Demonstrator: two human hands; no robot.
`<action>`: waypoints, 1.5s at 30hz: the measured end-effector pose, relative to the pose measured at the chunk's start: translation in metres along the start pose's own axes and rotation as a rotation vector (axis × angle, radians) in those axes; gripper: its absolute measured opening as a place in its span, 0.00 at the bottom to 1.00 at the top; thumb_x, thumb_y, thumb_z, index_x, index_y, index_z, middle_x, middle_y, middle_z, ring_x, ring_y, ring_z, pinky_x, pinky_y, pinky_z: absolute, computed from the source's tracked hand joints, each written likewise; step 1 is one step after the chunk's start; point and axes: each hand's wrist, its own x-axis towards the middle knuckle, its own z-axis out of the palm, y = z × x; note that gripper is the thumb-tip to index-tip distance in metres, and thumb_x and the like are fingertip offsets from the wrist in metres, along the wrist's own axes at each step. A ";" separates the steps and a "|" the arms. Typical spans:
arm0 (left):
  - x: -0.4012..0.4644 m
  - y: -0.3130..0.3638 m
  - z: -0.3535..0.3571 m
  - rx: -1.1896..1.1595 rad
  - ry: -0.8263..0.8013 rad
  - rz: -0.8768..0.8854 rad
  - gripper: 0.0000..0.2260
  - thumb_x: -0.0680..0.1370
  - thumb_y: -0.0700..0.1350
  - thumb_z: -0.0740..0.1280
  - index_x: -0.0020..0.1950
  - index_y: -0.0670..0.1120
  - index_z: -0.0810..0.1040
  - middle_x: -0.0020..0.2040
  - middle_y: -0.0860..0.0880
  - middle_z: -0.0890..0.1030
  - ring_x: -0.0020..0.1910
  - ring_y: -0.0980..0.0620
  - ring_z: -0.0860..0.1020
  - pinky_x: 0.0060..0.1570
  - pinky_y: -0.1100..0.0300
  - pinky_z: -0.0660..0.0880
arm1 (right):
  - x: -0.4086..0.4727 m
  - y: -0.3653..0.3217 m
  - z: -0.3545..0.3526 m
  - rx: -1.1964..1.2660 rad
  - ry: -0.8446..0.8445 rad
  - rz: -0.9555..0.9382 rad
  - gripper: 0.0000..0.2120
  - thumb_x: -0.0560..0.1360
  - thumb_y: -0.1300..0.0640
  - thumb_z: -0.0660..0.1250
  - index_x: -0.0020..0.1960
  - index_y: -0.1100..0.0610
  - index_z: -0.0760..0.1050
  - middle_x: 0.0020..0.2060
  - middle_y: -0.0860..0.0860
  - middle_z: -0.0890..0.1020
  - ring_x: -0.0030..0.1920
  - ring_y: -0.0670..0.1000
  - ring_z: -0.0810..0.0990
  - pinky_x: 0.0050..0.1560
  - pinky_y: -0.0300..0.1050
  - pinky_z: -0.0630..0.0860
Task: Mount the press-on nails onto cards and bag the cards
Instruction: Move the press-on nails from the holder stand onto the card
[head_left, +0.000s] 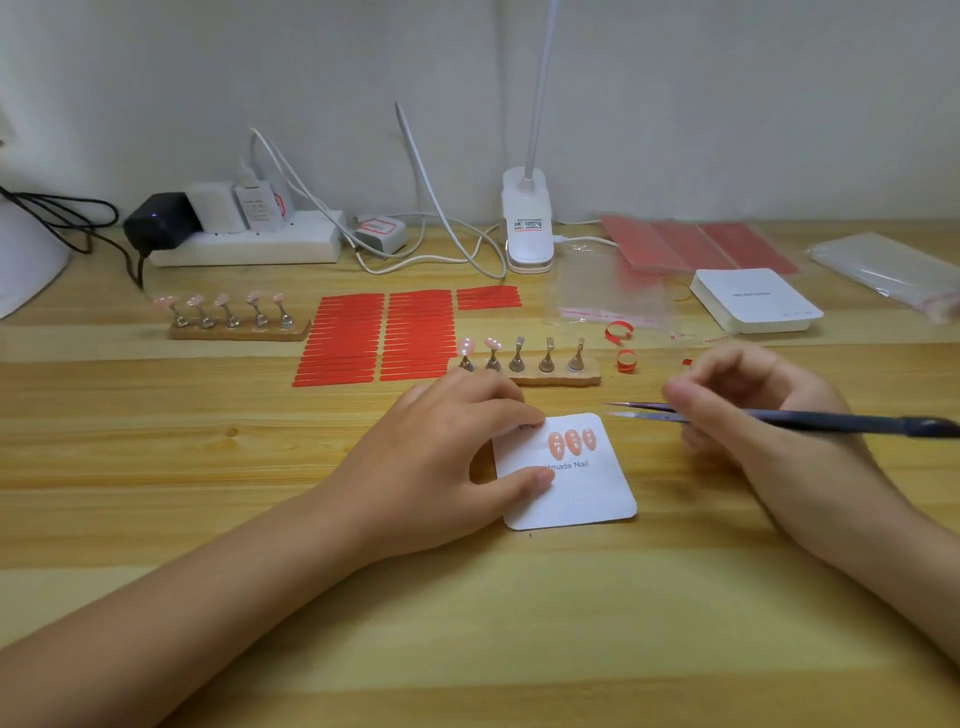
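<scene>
Wooden table planks run across the view, backed by a pale wall. Bare wood is seen along the near edge, below the forearms. At far left a power strip with chargers is set against the wall, and a stand carrying five pink nails lies before it. Red strips are laid in columns at centre, just left of a second stand, on which two nails are mounted and three posts are bare. The card is held flat on the table by the left hand: fingertips are curled onto its upper left corner and the thumb is pressed on its left edge. Three nails are stuck in a row near the card's top, just right of those fingertips. A lamp clip stands behind. The right hand is held right of the card, fingers curled, pinching tweezers whose tips point left, above the card's top right corner. Farther right lie curled red peels, a clear bag, a card stack and more bags.
</scene>
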 end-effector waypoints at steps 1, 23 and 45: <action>0.000 -0.001 -0.001 -0.005 -0.003 0.005 0.22 0.72 0.60 0.60 0.62 0.53 0.75 0.54 0.60 0.71 0.55 0.60 0.67 0.57 0.60 0.63 | 0.001 0.000 0.000 0.027 0.007 0.025 0.10 0.57 0.45 0.75 0.30 0.48 0.76 0.26 0.46 0.76 0.24 0.43 0.71 0.27 0.33 0.71; 0.047 -0.030 -0.008 -0.341 0.230 -0.335 0.12 0.67 0.51 0.75 0.42 0.54 0.72 0.37 0.56 0.75 0.36 0.58 0.72 0.42 0.59 0.69 | 0.003 0.003 -0.004 0.075 -0.009 0.099 0.12 0.56 0.46 0.73 0.37 0.49 0.82 0.37 0.54 0.85 0.33 0.49 0.84 0.30 0.33 0.76; 0.048 -0.035 -0.009 -0.624 0.204 -0.368 0.05 0.70 0.39 0.74 0.36 0.47 0.80 0.31 0.53 0.75 0.29 0.65 0.71 0.32 0.76 0.66 | 0.049 0.002 0.041 -0.301 -0.050 -0.430 0.08 0.64 0.53 0.72 0.36 0.54 0.74 0.37 0.48 0.83 0.41 0.46 0.82 0.43 0.39 0.78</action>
